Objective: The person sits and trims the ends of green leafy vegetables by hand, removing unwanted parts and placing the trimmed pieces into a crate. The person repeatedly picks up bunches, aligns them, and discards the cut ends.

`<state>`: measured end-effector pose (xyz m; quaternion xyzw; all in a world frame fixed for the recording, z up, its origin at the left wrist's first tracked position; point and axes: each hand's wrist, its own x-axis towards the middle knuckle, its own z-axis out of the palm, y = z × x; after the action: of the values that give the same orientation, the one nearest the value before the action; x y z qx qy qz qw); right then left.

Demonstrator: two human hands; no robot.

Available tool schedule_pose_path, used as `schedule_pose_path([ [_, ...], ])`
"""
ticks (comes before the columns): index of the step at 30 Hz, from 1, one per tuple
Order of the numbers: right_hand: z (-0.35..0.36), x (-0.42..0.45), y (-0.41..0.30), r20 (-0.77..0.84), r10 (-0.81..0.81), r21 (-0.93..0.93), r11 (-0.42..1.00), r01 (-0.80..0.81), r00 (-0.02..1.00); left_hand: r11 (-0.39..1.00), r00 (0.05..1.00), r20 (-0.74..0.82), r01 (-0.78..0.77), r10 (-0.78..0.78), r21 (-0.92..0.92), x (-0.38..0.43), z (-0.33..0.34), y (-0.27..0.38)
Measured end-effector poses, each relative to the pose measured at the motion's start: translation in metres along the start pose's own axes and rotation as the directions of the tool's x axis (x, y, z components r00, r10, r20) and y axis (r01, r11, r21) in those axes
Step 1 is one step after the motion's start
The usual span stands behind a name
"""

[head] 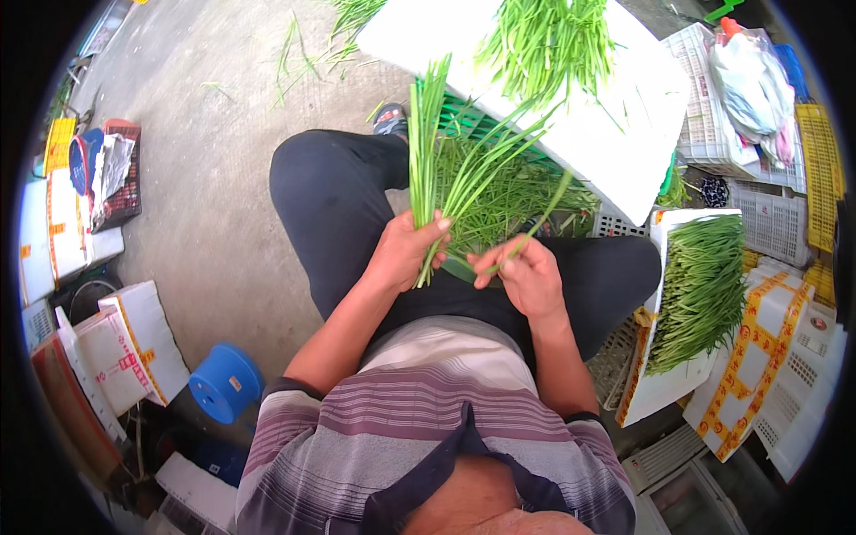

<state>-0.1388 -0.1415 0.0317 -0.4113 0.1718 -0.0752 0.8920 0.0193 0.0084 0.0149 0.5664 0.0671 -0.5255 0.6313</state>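
Note:
My left hand [403, 251] grips a small bunch of long green stalks [422, 144], which look like garlic chives, near their pale cut ends. The bunch fans out upward into two parts over my lap. Between the thumb and fingers of my right hand [528, 271] is a single thin green stalk [552, 200], slanting up to the right. Below and beyond the hands lies a heap of loose green leaves [481, 200] between my legs. A loose pile of the same stalks [552, 50] rests on a white foam board [628, 127] ahead of me.
At my right, a neat stack of stalks [699, 294] lies on a white foam lid [682, 374]. A green plastic crate [461, 114] shows under the board. Taped foam boxes [749, 354] and plastic crates [769, 221] line the right. A blue stool [226, 382] stands at left.

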Motion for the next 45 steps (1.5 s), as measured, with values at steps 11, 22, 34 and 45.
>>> schedule_pose_path([
  [11, 0.018, -0.057, -0.034, 0.220, -0.081, 0.096, 0.994, 0.061, 0.972, 0.986, 0.997, 0.033, -0.057, 0.063, -0.154, 0.001, 0.000, 0.000],
  [22, -0.039, 0.004, -0.001, -0.409, -0.093, -0.558, 0.812, -0.169, 0.908, 0.999, 0.999, -0.008, -0.037, 0.037, -0.034, -0.029, 0.010, 0.015],
  [34, -0.024, 0.077, -0.039, -0.259, -0.428, -0.835, 0.550, 0.022, 0.866, 0.996, 0.997, -0.016, -0.075, 0.075, 0.048, -0.036, 0.008, 0.010],
  [45, -0.031, 0.076, -0.033, -0.152, -0.460, -0.937, 0.348, 0.020, 0.875, 0.996, 0.997, -0.025, -0.071, 0.072, 0.059, -0.030, 0.003, 0.005],
])
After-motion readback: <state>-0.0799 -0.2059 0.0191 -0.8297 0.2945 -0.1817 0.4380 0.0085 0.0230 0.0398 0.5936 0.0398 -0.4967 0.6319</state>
